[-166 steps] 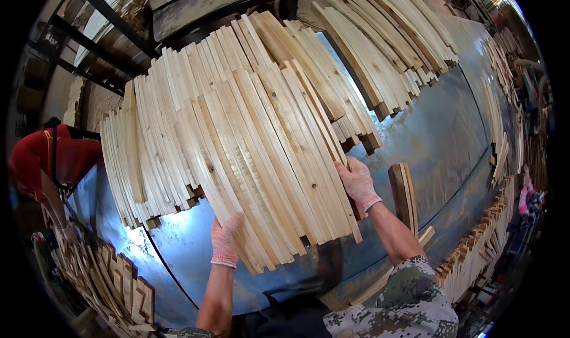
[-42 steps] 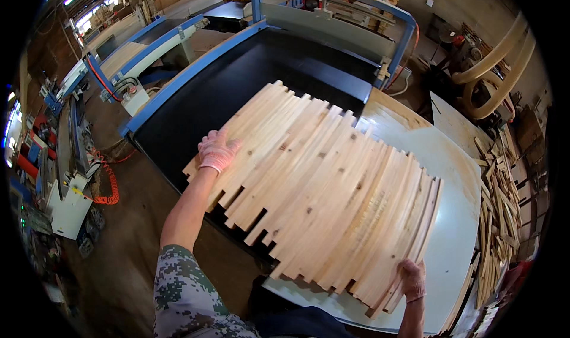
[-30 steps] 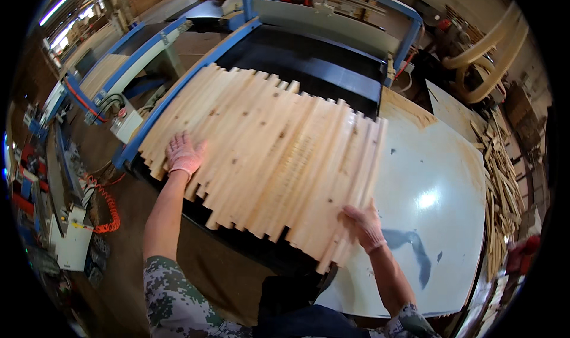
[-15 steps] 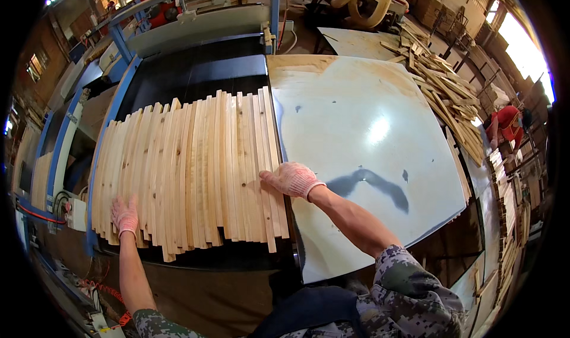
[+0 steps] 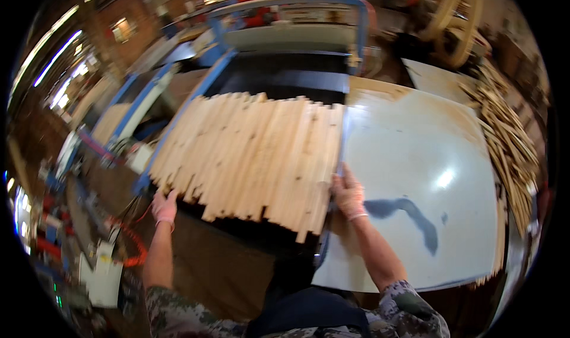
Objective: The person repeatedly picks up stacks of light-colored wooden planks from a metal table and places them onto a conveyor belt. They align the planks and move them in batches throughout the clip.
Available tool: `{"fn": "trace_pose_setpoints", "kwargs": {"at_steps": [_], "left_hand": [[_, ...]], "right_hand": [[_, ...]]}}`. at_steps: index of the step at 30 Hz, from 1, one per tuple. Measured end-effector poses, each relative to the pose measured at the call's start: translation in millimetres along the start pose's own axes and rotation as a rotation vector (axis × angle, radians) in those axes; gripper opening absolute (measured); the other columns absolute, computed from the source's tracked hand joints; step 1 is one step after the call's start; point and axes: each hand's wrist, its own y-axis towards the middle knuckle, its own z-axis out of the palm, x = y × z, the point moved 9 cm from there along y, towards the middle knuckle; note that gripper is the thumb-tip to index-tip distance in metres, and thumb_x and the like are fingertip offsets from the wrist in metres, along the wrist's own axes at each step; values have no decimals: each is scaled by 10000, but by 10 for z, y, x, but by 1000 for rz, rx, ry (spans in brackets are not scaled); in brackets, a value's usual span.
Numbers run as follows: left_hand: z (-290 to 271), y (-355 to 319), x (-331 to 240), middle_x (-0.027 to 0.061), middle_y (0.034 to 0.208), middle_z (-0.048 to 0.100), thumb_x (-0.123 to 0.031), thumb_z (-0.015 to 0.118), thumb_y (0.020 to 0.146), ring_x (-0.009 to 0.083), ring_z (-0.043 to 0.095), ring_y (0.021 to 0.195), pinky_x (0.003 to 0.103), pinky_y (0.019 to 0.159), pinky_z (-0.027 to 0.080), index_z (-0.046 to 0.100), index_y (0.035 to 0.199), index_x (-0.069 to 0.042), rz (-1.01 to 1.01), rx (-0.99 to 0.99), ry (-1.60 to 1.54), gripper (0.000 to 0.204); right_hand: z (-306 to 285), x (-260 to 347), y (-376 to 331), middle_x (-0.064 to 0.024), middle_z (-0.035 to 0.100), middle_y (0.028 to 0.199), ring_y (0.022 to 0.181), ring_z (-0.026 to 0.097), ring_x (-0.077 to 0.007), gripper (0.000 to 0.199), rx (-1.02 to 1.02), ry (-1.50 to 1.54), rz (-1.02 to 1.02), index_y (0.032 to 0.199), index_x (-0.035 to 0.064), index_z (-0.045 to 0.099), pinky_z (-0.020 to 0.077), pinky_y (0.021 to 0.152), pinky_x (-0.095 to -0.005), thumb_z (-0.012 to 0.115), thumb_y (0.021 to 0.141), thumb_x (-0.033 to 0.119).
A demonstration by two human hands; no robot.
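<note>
Pale wooden strips [image 5: 255, 154] lie side by side in a wide layer on a black machine bed, their near ends uneven. My left hand [image 5: 164, 208], in a pinkish-white glove, is at the near left corner of the layer, fingers apart and slightly blurred, by the ends of the outer strips. Along the right edge of the layer rests my right hand [image 5: 349, 194], gloved the same way. Its fingers stretch forward beside the outermost strip and it grips nothing. Whether either hand presses on the wood I cannot tell.
A blue-framed machine [image 5: 285, 2] spans the far end of the black bed [image 5: 279, 70]. At right is a pale, stained sheet-topped table [image 5: 415, 142]. Loose wooden strips [image 5: 504, 136] pile beyond it. A red coiled hose [image 5: 138, 249] hangs at lower left.
My view has swung left. My left hand has moved off the strips' top to their near left corner; my right hand has shifted from atop the right strips to their outer side.
</note>
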Motion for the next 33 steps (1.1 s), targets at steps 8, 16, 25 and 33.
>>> {"fn": "trace_pose_setpoints", "kwargs": {"at_steps": [8, 16, 25, 33], "left_hand": [[-815, 819, 1138, 87, 1787, 267, -594, 661, 966, 318, 249, 1641, 508, 1313, 234, 237, 1726, -150, -369, 11, 312, 977], [-995, 2142, 1257, 130, 1802, 199, -593, 661, 969, 355, 179, 1659, 530, 1325, 188, 184, 1734, -125, -196, 99, 425, 1016], [-784, 2407, 1352, 182, 1737, 317, -578, 709, 919, 366, 300, 1596, 524, 1307, 196, 305, 1668, -50, 69, -47, 468, 1001], [-759, 1955, 1547, 250, 1456, 639, -292, 742, 984, 397, 591, 1354, 408, 1146, 467, 618, 1442, 29, 263, -129, -708, 573]], "right_hand": [[184, -100, -23, 9, 639, 790, 742, 563, -66, 570, -120, 151, -81, 1551, 18, 565, 523, 718, -253, 706, 1004, 93], [257, -124, -133, -30, 709, 1021, 902, 642, -99, 571, -99, 190, 72, 1597, -9, 499, 545, 812, -256, 663, 1061, 102], [358, -15, -210, -198, 517, 1622, 1466, 518, -258, 637, -44, 361, 150, 1618, -65, 416, 408, 1222, -358, 597, 1120, 290], [618, 343, -328, -159, 588, 1549, 1412, 557, -237, 660, -68, 367, 104, 1604, -37, 463, 436, 1177, -352, 582, 1129, 406]]}}
